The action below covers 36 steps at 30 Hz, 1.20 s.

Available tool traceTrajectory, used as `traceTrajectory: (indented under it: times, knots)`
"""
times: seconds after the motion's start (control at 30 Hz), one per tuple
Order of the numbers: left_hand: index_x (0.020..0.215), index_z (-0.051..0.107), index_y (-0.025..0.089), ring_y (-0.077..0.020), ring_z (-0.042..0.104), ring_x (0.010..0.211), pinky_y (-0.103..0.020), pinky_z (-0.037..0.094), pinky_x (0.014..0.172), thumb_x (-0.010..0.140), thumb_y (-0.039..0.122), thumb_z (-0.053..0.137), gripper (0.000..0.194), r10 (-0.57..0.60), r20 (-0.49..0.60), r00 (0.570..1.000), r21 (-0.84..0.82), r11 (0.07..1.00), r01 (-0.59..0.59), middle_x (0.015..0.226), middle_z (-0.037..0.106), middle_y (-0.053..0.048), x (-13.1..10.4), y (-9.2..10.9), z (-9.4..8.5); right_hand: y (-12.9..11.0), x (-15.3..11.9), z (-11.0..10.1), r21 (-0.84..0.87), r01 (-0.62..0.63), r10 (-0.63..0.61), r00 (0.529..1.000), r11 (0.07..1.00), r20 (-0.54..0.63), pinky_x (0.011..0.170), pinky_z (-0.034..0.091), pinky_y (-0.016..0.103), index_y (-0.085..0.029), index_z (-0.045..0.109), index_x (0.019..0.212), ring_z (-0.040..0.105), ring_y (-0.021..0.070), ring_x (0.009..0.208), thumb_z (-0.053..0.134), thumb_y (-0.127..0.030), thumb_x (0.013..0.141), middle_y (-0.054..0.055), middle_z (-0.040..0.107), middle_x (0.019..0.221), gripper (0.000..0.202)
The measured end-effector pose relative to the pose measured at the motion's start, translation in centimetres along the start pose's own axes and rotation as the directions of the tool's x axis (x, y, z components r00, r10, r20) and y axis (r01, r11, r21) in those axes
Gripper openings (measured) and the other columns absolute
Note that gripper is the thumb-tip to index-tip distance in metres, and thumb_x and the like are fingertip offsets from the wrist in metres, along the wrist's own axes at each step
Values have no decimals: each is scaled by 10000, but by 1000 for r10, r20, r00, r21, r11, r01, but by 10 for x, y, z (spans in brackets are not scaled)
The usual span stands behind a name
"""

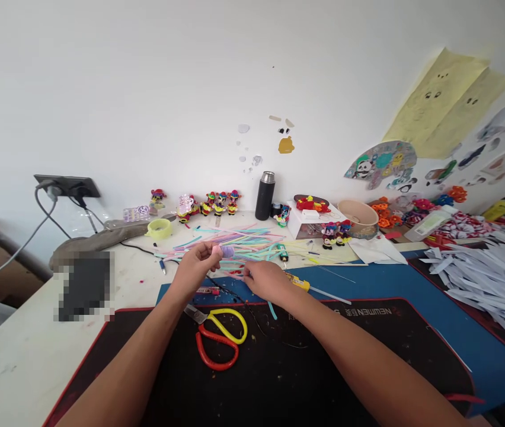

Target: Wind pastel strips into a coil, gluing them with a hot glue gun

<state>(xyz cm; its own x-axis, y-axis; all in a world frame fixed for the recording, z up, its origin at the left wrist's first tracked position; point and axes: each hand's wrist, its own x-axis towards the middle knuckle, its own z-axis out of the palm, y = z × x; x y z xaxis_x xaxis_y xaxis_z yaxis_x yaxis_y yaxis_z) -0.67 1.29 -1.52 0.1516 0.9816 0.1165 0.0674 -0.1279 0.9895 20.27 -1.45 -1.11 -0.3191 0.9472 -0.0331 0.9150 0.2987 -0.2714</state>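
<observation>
My left hand (197, 267) is closed, thumb and fingers pinching a small coiled piece in pink and lilac (226, 252). Just right of it, my right hand (265, 279) is low over the mat edge with its fingers drawn together; what they grip, if anything, is hidden. Behind both hands lies a loose heap of pastel fuzzy strips (252, 236). Scissors with one yellow and one red handle (219, 350) rest on the black desk mat (288, 373) below my hands. Partly behind my right hand is a yellow glue gun-like tool (297, 282) with a translucent stick.
Several small colourful figures (220, 203) stand along the wall beside a black thermos (265, 198). Yellow-green tape (159, 228) lies at the left. A white box (312, 219) and a beige bowl (359, 216) stand at the back right. White paper strips (488, 284) are piled far right.
</observation>
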Motion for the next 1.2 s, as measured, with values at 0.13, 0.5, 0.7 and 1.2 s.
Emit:
traceTrajectory:
  times: [0.13, 0.5, 0.7, 1.2]
  knots:
    - [844, 643, 181, -140, 521, 610, -266, 408, 609, 835, 581, 727, 409, -6, 30, 1000, -46, 999, 7, 655, 625, 4, 1, -4, -1, 6, 17, -11, 124, -48, 67, 985, 991, -158, 610, 327, 292, -216, 714, 1046, 667, 215, 779, 558, -311, 1001, 47, 749, 816, 188]
    - [915, 659, 182, -151, 565, 637, -273, 447, 615, 785, 603, 768, 455, -79, 56, 995, 19, 997, 78, 704, 620, 8, -3, 1, 5, -3, 32, 9, 782, 141, 92, 965, 607, -246, 554, 424, 264, -206, 720, 1042, 576, 156, 562, 626, -420, 947, -30, 619, 626, 252]
    - [910, 651, 178, -141, 551, 643, -261, 433, 603, 774, 583, 780, 446, -72, 82, 994, 50, 996, 68, 737, 621, 11, -4, -1, 9, -6, 26, 17, 812, 185, 76, 960, 553, -270, 535, 392, 262, -210, 727, 1033, 516, 145, 535, 630, -386, 942, -48, 541, 582, 220]
    - [947, 679, 181, -176, 600, 746, -276, 463, 662, 829, 542, 730, 384, -60, 190, 980, 257, 966, 9, 850, 687, -24, -10, -2, 17, -2, 8, 7, 621, 122, 69, 959, 774, -276, 567, 329, 253, -224, 727, 987, 512, 145, 574, 601, -313, 966, -35, 620, 643, 155]
